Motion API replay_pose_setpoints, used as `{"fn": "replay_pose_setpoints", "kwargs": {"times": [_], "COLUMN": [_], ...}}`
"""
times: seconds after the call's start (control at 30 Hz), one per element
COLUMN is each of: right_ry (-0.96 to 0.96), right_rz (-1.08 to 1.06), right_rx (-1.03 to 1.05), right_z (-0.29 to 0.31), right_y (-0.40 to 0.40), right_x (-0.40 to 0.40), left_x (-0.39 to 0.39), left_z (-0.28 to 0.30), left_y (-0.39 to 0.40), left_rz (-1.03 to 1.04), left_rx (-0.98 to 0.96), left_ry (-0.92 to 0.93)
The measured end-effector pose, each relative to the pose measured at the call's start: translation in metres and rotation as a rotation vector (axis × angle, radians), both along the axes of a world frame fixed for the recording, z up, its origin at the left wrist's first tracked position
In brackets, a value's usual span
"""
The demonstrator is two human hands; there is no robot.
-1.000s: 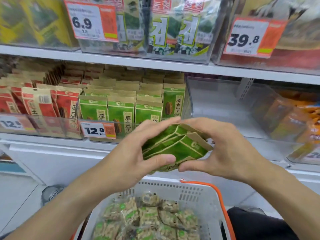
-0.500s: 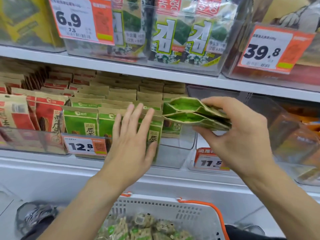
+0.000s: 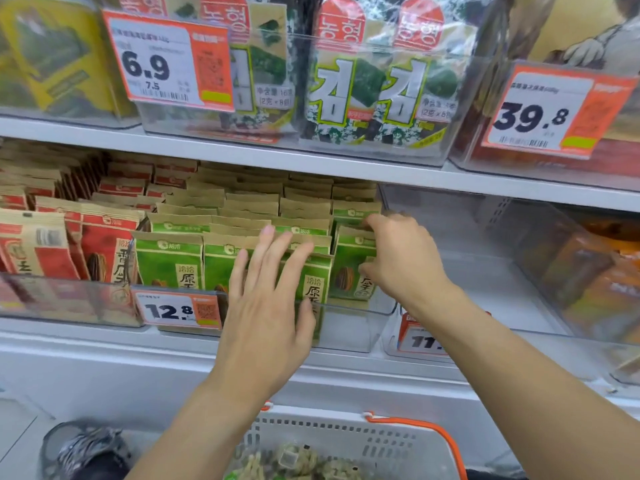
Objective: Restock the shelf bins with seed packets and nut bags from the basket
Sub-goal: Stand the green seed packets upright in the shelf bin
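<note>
Green seed packets (image 3: 169, 263) stand in rows in a clear shelf bin (image 3: 349, 329) on the middle shelf. My right hand (image 3: 403, 256) grips the packets at the bin's right end (image 3: 349, 268), fingers curled over their tops and side. My left hand (image 3: 268, 299) lies flat with straight fingers against the front packets in the middle of the bin. Below, the white basket (image 3: 398, 441) with an orange handle holds bags of nuts (image 3: 294, 462).
Red seed packets (image 3: 104, 244) fill the bin to the left. A clear bin (image 3: 502, 271) to the right has orange bags at its far side. Seaweed packs (image 3: 374, 88) sit on the upper shelf behind price tags. A shoe (image 3: 86, 448) shows at the lower left.
My right hand has carried the stack of green packets down and left into the bin's right end. My left hand stayed pressed against the front packets. The view moved closer to the shelf.
</note>
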State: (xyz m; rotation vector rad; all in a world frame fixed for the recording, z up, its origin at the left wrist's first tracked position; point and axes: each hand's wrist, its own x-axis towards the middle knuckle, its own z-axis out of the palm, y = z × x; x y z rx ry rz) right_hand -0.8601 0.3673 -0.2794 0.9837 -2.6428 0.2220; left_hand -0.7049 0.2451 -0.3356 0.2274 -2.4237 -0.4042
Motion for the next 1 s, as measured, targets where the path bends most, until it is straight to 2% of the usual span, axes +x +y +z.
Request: {"fn": "replay_pose_setpoints", "kwargs": {"times": [0.27, 0.4, 0.5, 0.63, 0.67, 0.73, 0.83, 0.9, 1.0], "right_ry": [0.048, 0.081, 0.133, 0.167, 0.136, -0.005, -0.444, -0.75, -0.928], "right_rz": [-0.051, -0.036, 0.084, 0.377, 0.433, 0.476, 0.339, 0.226, 0.15], "right_rx": [-0.105, -0.224, -0.388, -0.607, -0.631, -0.601, -0.342, -0.08, 0.222], "right_z": [-0.009, -0.014, -0.016, -0.011, -0.013, -0.026, -0.072, -0.116, -0.179], "right_y": [-0.01, 0.0, 0.013, 0.038, 0.045, 0.063, 0.092, 0.116, 0.157], "right_x": [-0.009, -0.003, 0.008, 0.046, 0.058, 0.081, 0.103, 0.113, 0.136], "left_x": [-0.001, -0.001, -0.002, 0.003, 0.005, 0.009, 0.023, 0.04, 0.075], "left_z": [-0.002, -0.004, -0.004, -0.004, -0.008, -0.027, -0.075, -0.116, -0.164], "left_y": [0.002, 0.0, 0.004, 0.021, 0.027, 0.041, 0.068, 0.082, 0.1], "left_rz": [0.012, 0.008, 0.022, -0.004, -0.042, -0.14, -0.205, -0.242, -0.334], "left_rx": [0.025, 0.013, 0.03, 0.063, 0.093, 0.204, 0.359, 0.357, 0.308], "left_ry": [0.013, 0.022, 0.096, 0.393, 0.414, 0.276, -0.188, -0.546, -0.946]}}
